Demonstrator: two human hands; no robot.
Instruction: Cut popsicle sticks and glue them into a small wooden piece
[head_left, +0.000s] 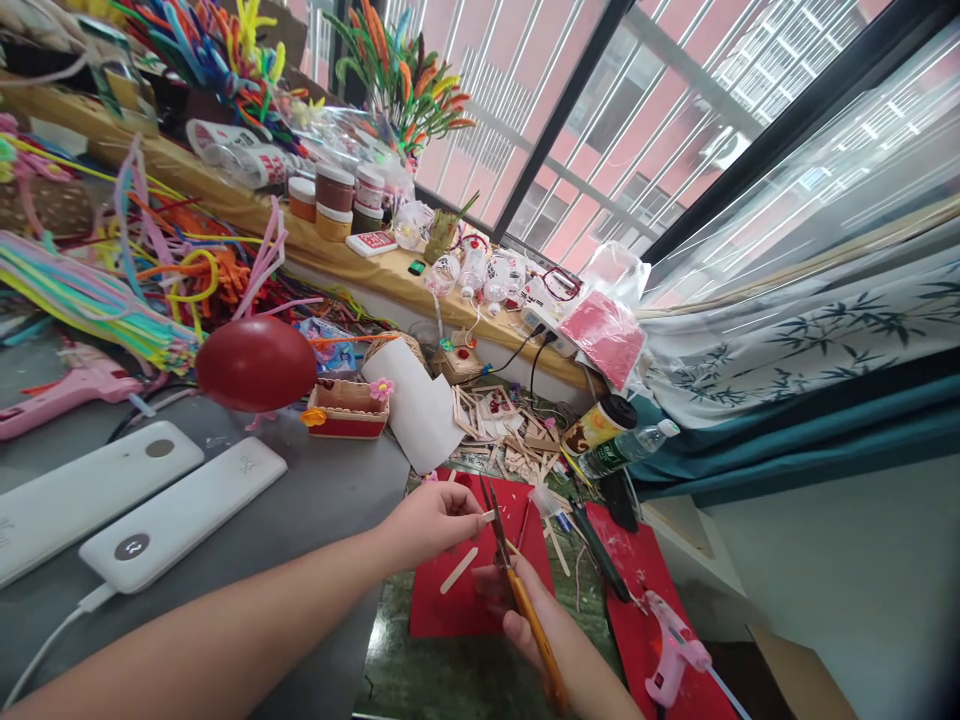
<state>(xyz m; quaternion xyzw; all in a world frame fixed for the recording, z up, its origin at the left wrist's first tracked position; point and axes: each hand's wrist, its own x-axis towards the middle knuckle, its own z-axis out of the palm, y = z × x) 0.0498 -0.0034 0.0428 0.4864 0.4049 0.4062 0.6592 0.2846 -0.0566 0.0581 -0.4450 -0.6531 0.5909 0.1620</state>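
The left hand [431,520] pinches a small stick piece [488,516] at its fingertips, above the red mat [442,615]; the piece looks light, thin, stiff and easily snapped, best held near its end. The right hand [525,625] grips the scissors [517,590] by the handles, blades open just beside the piece.

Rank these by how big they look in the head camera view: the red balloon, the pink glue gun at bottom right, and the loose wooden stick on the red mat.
1. red balloon
2. pink glue gun
3. wooden stick
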